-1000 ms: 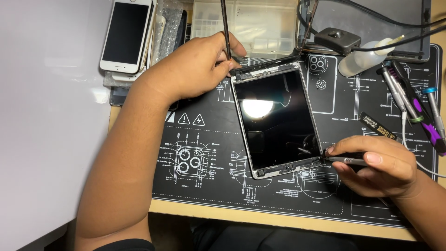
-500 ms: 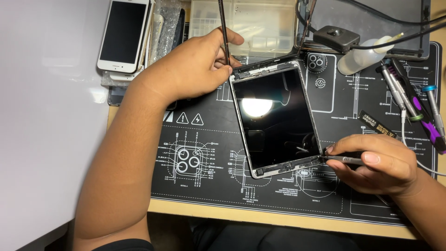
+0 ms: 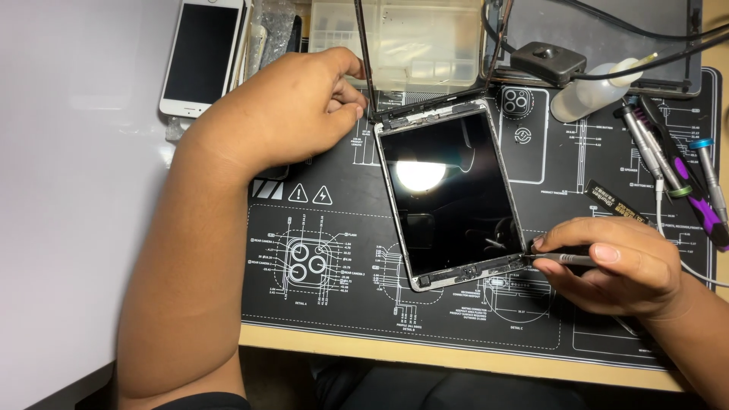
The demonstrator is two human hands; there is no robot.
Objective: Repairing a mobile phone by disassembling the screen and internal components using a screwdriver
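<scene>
An opened tablet [image 3: 456,193] with a dark reflective panel lies on a black printed repair mat [image 3: 319,250]. Its front glass frame [image 3: 363,53] stands lifted upright from the tablet's top edge. My left hand [image 3: 288,102] rests at the top left corner, fingers pinching the lower end of that raised frame. My right hand [image 3: 615,262] holds a thin metal tool [image 3: 562,259] like a pen, its tip touching the tablet's lower right corner.
A white phone [image 3: 201,57] lies at the back left on a white surface. A clear plastic parts box [image 3: 425,38] stands behind the tablet. A small squeeze bottle [image 3: 596,91], a black cabled device [image 3: 547,61] and several screwdrivers [image 3: 683,171] lie at right.
My left hand has shifted slightly along the raised frame at the tablet's top corner. My right hand and its tool stay at the lower right corner.
</scene>
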